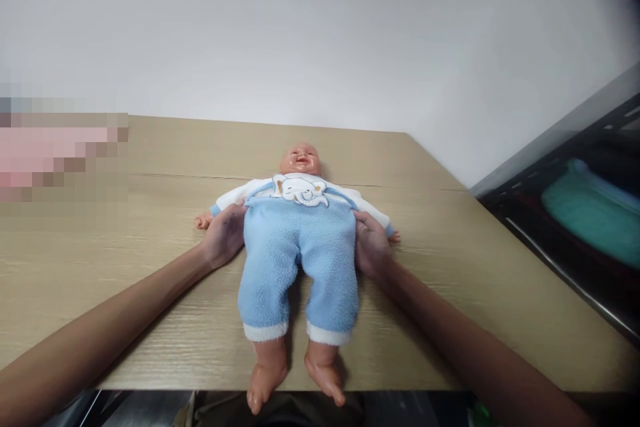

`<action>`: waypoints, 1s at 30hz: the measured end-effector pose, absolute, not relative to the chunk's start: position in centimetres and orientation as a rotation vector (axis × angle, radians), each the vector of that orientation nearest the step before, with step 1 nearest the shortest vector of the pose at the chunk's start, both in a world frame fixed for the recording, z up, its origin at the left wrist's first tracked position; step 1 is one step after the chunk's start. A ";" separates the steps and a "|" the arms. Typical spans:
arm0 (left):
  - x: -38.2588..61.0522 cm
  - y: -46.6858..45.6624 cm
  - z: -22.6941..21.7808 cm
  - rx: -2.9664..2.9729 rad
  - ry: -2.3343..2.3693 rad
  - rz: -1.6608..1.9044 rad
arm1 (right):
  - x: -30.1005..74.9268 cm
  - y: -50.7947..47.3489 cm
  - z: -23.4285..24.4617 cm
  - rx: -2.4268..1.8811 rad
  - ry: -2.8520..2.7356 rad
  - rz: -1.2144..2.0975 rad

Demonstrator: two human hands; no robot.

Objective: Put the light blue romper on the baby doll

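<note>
A baby doll [301, 233] lies on its back on the wooden table, its head away from me and its bare feet over the near edge. It wears fluffy light-blue trousers and a white top with an elephant picture [301, 191] on the chest. My left hand [226, 235] grips the outfit at the waist on the left side. On the opposite side, my right hand [371, 243] holds the waist in the same way. Most fingers of both hands are hidden behind the doll's body and clothing. The doll's arms stretch out sideways beyond my hands.
The table [165, 153] runs back to a pale wall [260, 40]. At the far left, a pixelated pink patch [45, 153] covers something I cannot make out. A dark rack [550, 260] stands along the right side, with a teal item [590, 213] in it.
</note>
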State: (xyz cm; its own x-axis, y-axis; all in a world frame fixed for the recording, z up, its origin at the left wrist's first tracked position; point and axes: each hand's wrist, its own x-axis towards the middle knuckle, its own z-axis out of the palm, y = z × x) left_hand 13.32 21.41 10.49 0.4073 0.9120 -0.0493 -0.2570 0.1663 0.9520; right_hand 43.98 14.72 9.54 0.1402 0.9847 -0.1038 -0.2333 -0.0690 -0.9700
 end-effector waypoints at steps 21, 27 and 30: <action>14.2 23.1 8.5 1.017 0.685 1.146 | 43.8 15.9 8.7 -1.091 -1.009 0.961; 14.0 23.2 8.2 1.089 0.783 1.163 | 43.7 16.3 8.4 -1.216 -1.134 0.811; 13.9 23.3 8.2 1.147 0.810 1.191 | 43.7 16.2 8.5 -1.224 -1.111 0.706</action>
State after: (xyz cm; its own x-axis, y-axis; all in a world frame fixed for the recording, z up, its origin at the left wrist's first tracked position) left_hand 13.93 23.33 8.17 0.2244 0.9706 0.0867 -0.2760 -0.0221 0.9609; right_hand 43.70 16.21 8.49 0.3426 0.8984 0.2747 0.1327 0.2432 -0.9609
